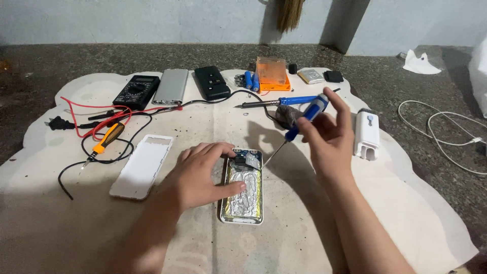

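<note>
Slanting down-left from the right hand [324, 133] clamped on it, the blue-handled screwdriver [303, 122] tips onto the foil-wrapped opened power bank [242, 189], whose long axis runs away from the person, pinned by the spread left hand [200, 175].

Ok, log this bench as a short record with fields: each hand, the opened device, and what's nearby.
left hand: flat on the opened device, steadying it
right hand: grips a blue screwdriver, tip at the device's top end
device: case open, silver foil pack showing
cover: white, lying left of the device
nearby: multimeter, soldering iron, orange box
</note>
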